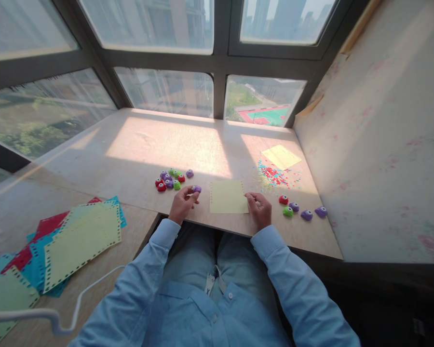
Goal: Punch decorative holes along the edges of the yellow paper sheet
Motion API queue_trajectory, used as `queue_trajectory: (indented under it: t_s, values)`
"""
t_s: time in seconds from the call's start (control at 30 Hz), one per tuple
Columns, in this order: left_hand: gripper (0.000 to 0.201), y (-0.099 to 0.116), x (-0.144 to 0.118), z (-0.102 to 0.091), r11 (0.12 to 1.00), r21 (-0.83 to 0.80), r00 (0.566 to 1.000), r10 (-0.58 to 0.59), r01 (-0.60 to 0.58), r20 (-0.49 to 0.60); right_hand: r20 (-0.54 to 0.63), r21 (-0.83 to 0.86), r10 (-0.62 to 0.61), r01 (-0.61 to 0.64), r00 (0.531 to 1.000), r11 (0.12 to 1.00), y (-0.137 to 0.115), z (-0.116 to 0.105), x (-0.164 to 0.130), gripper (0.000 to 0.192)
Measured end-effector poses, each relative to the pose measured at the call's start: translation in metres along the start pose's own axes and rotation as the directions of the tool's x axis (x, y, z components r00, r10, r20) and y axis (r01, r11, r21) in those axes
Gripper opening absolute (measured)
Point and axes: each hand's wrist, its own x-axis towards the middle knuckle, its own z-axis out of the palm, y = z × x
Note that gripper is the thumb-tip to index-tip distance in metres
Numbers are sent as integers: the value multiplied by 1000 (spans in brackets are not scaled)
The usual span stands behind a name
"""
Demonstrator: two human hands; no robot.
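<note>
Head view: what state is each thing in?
Left hand: holding purple punch
Right hand: at right edge of near sheet
Near sheet: flat, side edges holed
Confetti: scattered
Far yellow sheet: lying beside confetti
Left-side punches: clustered
Right-side punches: spread apart
Paper pile: overlapping, edges holed
White cable: bent

two hands point(259, 208), one sheet point(229, 196) between them, five right-side punches point(306, 216)

Behind the pale sheet point(228, 197), a hand could pass between the toy cluster point(169, 184) at left and scattered bits point(273, 176) at right.
</note>
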Motion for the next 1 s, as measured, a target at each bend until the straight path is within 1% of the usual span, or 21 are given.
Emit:
queue_trajectory:
  t_s: [0.07, 0.13, 0.23, 0.3, 0.33, 0.37, 0.4, 0.47, 0.53, 0.57, 0.63, 0.73, 0.8, 0.87, 0.93, 1.0]
  values:
    - [46, 7, -9, 2, 999, -38, 1000, -10, 9, -22, -16, 22, -3, 3, 1000, 1000, -6, -3, -10, 27]
    - [44, 14, -21, 12, 999, -33, 999, 3, -4, -45, -14, 48, 1, 0, 1000, 999, -15, -5, -24, 26]
    - [37, 22, -40, 40, 997, -5, 994, 80, -81, -80, 47, 109, 26, -31, 999, 994, -34, -4, -48, 24]
    - [32, 24, -53, 62, 990, 47, 987, 137, -133, -85, 131, 161, 57, -78, 990, 984, -47, -1, -61, 25]
    - [28, 24, -58, 73, 981, 84, 979, 184, -177, -91, 173, 190, 78, -111, 982, 975, -53, -1, -66, 27]
    - [26, 23, -63, 83, 965, 126, 966, 243, -230, -92, 205, 217, 107, -152, 973, 964, -59, 0, -69, 29]
    - [22, 22, -67, 92, 943, 171, 949, 303, -286, -87, 212, 245, 143, -194, 967, 950, -63, -1, -70, 32]
    - [15, 18, -73, 105, 879, 265, 901, 429, -397, -72, 198, 287, 205, -257, 958, 923, -68, -4, -71, 36]
    - [11, 16, -77, 115, 805, 348, 851, 524, -480, -39, 173, 309, 245, -289, 954, 906, -69, -10, -68, 38]
    - [10, 15, -78, 119, 777, 376, 833, 553, -506, -21, 165, 310, 256, -297, 952, 903, -69, -13, -66, 40]
    - [10, 15, -80, 125, 744, 402, 819, 572, -534, 30, 144, 295, 265, -297, 953, 908, -66, -18, -60, 41]
    - [20, 18, -81, 130, 722, 410, 823, 545, -558, 161, 99, 228, 247, -264, 964, 937, -58, -24, -51, 39]
    - [27, 21, -79, 130, 715, 419, 827, 508, -560, 240, 101, 176, 223, -238, 969, 955, -50, -29, -42, 38]
    - [30, 22, -74, 128, 711, 435, 833, 482, -552, 271, 130, 134, 190, -207, 973, 969, -40, -34, -32, 38]
    - [30, 21, -65, 125, 692, 468, 835, 474, -549, 280, 152, 77, 147, -160, 977, 984, -28, -40, -19, 37]
    - [31, 17, -52, 124, 650, 526, 835, 463, -548, 298, 175, -37, 94, -89, 980, 995, -15, -48, -3, 37]
